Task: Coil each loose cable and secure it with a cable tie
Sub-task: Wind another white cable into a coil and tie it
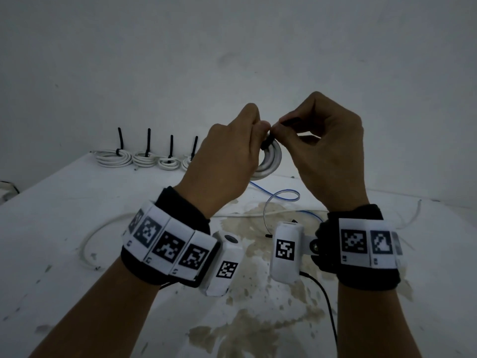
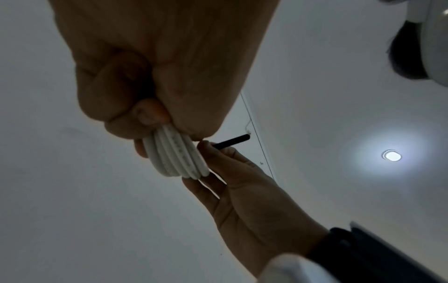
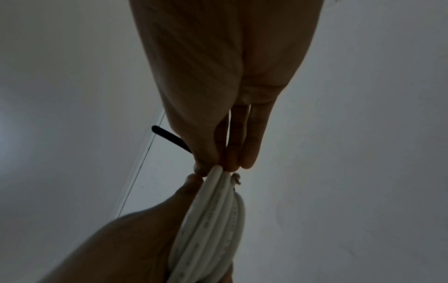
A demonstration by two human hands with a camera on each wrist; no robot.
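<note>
Two hands tying a white coiled cable point(image 1: 269, 161)
Left hand point(image 1: 222, 156) grips the coil above the white tabletop point(image 1: 77, 202); right hand point(image 1: 327, 151) apparently pinches the black cable tie point(image 2: 231, 142).

both forearms reach forward and up, each wrist wrapped in a black band with white marker blocks. the left hand point(image 1: 222, 148) is raised with its back to the head camera, fingers curled round a coiled white cable point(image 2: 175, 155). the right hand point(image 1: 327, 151) is level with it, just beside it, thumb and fingertips pinching a black tie point(image 2: 231, 142). the fingertips of the two hands nearly touch.
</note>
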